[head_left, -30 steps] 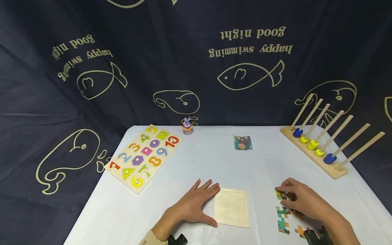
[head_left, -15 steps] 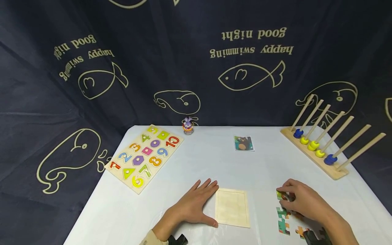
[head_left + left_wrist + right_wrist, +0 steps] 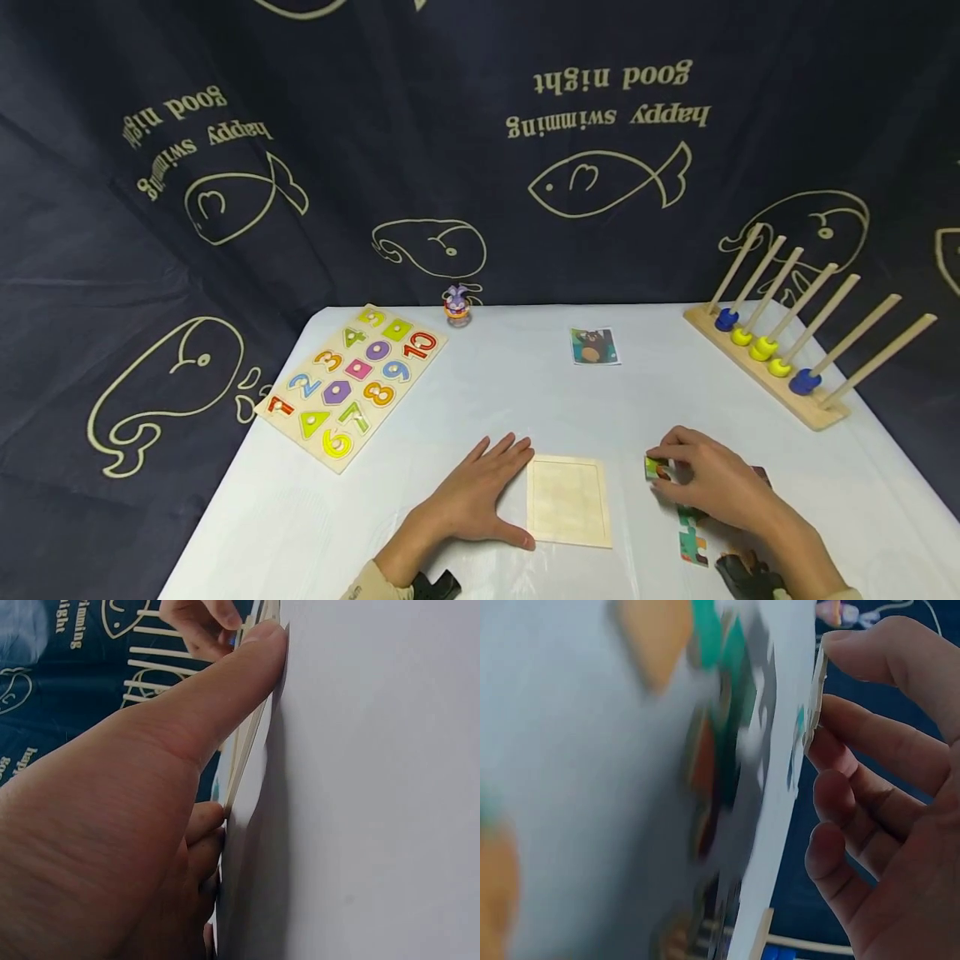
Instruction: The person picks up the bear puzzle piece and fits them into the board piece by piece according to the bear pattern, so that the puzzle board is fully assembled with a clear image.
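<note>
My left hand (image 3: 474, 497) lies flat on the white table with fingers spread. Its thumb and index fingertip touch the left edge of a shallow square wooden tray (image 3: 567, 502), which is bare inside. Between thumb and fingers my right hand (image 3: 712, 477) pinches a jigsaw puzzle piece (image 3: 654, 469) printed in green and brown. The right wrist view shows that piece (image 3: 817, 697) edge-on, held above the table. Under and beside the right hand lie several other jigsaw pieces (image 3: 692, 543) in teal and orange, partly hidden by the hand and wrist.
A number-and-shape board (image 3: 352, 387) lies at the left. Toward the back are a small purple toy figure (image 3: 457, 307) and a bear picture card (image 3: 595, 346). A wooden peg stand (image 3: 772, 367) with blue and yellow rings rises at the right. Dark printed cloth (image 3: 450, 150) hangs behind.
My right hand has lifted the puzzle piece away from the other pieces and moved it left, toward the tray. The left hand stays in place at the tray's edge.
</note>
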Demonstrator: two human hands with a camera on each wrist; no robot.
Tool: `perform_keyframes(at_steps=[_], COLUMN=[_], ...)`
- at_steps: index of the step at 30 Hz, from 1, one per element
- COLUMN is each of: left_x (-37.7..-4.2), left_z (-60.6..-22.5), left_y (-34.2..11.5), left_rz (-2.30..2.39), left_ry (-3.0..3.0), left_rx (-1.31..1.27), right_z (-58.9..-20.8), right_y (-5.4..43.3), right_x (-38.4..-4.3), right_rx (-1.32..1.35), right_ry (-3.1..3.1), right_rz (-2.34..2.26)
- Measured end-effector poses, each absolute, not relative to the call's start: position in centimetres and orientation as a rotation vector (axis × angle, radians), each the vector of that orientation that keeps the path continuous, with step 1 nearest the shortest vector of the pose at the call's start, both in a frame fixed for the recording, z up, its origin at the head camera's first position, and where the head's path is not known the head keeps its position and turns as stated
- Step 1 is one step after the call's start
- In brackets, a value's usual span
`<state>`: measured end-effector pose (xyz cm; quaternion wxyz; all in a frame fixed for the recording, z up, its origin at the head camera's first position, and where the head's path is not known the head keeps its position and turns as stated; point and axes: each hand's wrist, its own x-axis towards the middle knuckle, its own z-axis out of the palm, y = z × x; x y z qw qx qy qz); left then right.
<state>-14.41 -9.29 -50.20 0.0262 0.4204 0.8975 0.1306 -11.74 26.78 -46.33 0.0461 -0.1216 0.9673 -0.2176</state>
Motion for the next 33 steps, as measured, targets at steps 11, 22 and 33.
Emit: perform_keyframes(at_steps=[11, 22, 33], left_x=[-14.4, -14.3, -14.2], left_z=[-50.0, -50.0, -50.0], left_y=[-9.4, -9.5, -9.4], left_rz=[0.443, 0.449, 0.435], left_ry=[2.754, 2.753, 2.774], left_rx=[1.29, 1.287, 1.287], right_z=[-46.8, -47.0, -46.8], right_y=[24.2, 22.1, 19.5], right_x=[-11.8, -12.0, -12.5], right_rx=[-0.545, -0.67, -0.825], right_ry=[2.999, 2.988, 2.981], right_rz=[-0.637, -0.644, -0.64])
